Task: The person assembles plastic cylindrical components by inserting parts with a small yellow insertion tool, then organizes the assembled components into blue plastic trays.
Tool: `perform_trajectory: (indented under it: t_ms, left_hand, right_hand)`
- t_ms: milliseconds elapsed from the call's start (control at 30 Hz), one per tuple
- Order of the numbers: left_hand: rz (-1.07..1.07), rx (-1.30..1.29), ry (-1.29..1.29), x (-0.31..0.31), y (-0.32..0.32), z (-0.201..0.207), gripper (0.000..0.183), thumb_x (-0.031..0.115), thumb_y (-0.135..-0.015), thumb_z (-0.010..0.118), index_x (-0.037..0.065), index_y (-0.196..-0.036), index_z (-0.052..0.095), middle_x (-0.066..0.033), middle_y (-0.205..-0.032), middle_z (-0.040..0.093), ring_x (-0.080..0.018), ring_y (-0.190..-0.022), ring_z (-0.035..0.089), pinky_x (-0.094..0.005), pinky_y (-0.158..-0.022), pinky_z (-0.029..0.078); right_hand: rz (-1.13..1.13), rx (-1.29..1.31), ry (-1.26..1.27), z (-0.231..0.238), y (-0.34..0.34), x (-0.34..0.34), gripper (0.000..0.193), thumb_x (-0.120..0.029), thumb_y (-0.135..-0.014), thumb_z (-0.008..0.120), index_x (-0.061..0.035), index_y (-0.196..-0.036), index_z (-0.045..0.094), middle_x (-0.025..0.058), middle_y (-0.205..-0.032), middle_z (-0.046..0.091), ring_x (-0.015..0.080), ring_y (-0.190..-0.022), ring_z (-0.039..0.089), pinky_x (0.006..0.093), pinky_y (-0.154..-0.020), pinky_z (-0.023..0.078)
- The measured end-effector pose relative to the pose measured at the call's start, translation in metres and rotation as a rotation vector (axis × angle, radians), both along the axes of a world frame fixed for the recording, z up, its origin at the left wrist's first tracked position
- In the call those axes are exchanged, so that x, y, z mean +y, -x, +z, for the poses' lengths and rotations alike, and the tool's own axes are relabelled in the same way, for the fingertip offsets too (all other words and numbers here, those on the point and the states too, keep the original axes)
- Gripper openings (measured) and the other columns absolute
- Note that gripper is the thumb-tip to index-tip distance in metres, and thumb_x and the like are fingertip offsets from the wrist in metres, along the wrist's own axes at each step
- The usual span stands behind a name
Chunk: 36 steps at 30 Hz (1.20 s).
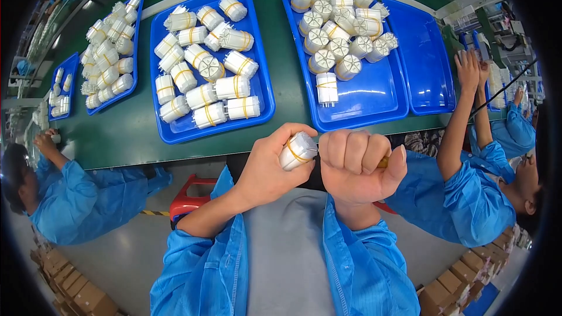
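My left hand (272,167) is wrapped round a bundle of white plastic parts (298,151) with a yellow rubber band about it. Right beside it, my right hand (363,164) is closed in a fist, knuckles up. A small yellowish bit (383,162) shows between its forefinger and thumb; most of it is hidden. Beyond my hands, a blue tray (374,118) holds many similar banded bundles, mostly at its far end. One bundle (327,89) lies by itself near that tray's left side.
To the left, another blue tray (170,136) is filled with banded bundles on the green table (126,143). A further blue tray (430,82) adjoins on the right. Co-workers in blue sit either side, one person's hands (470,73) at the right. A red stool (190,196) stands below the table.
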<state>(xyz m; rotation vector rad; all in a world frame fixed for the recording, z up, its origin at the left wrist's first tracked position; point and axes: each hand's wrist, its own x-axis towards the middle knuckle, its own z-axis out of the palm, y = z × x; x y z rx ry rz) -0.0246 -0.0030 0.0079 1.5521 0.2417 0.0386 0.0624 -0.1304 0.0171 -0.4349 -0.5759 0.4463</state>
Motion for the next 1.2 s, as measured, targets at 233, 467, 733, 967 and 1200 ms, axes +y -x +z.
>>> perform_trajectory:
  t_ms: [233,467,733,967,1200]
  left_hand:
    - [-0.028,-0.018,-0.203,0.004,-0.004,-0.010,0.042,0.008,-0.078,0.070,0.003,-0.117,0.057,-0.0086,-0.096,0.066,-0.0174,-0.081,0.065,-0.0326,-0.073,0.052]
    - [-0.104,0.098,0.647,0.016,-0.005,-0.007,0.049,0.011,-0.085,0.074,0.002,-0.129,0.054,-0.0070,-0.098,0.062,-0.0146,-0.085,0.064,-0.0290,-0.074,0.054]
    - [-0.008,0.078,0.826,0.018,-0.001,-0.007,0.058,0.016,-0.086,0.072,0.002,-0.135,0.044,-0.0132,-0.103,0.062,-0.0187,-0.083,0.064,-0.0299,-0.069,0.053]
    - [-0.011,-0.066,0.461,0.018,0.006,-0.014,0.053,0.010,-0.083,0.075,0.005,-0.129,0.050,-0.0046,-0.098,0.061,-0.0086,-0.085,0.058,-0.0237,-0.073,0.048]
    - [0.063,-0.192,-0.155,0.019,0.007,-0.006,0.036,0.004,-0.075,0.077,0.004,-0.107,0.060,-0.0061,-0.091,0.064,-0.0142,-0.079,0.062,-0.0277,-0.071,0.049]
  right_hand:
    - [0.101,0.034,0.031,-0.011,-0.009,0.003,0.052,-0.044,-0.103,0.030,-0.0133,-0.062,0.030,-0.0019,-0.054,0.032,0.0142,-0.052,0.024,0.0332,-0.054,0.025]
    - [-0.023,0.076,0.051,0.013,-0.030,-0.009,0.058,-0.066,-0.096,0.034,-0.0116,-0.077,0.038,0.0014,-0.067,0.039,0.0162,-0.064,0.035,0.0336,-0.061,0.029]
    - [-0.023,0.088,0.306,-0.010,-0.025,-0.019,0.062,-0.066,-0.097,0.029,-0.0070,-0.092,0.044,0.0055,-0.074,0.043,0.0170,-0.069,0.040,0.0295,-0.064,0.032]
    - [0.008,-0.120,0.853,-0.011,-0.016,-0.026,0.054,-0.055,-0.100,0.042,-0.0023,-0.106,0.052,0.0043,-0.083,0.050,0.0092,-0.075,0.040,0.0258,-0.067,0.032]
    - [-0.109,-0.636,1.069,0.010,-0.021,-0.025,0.028,-0.028,-0.094,0.063,0.0002,-0.092,0.061,0.0087,-0.080,0.053,0.0207,-0.073,0.048,0.0312,-0.067,0.039]
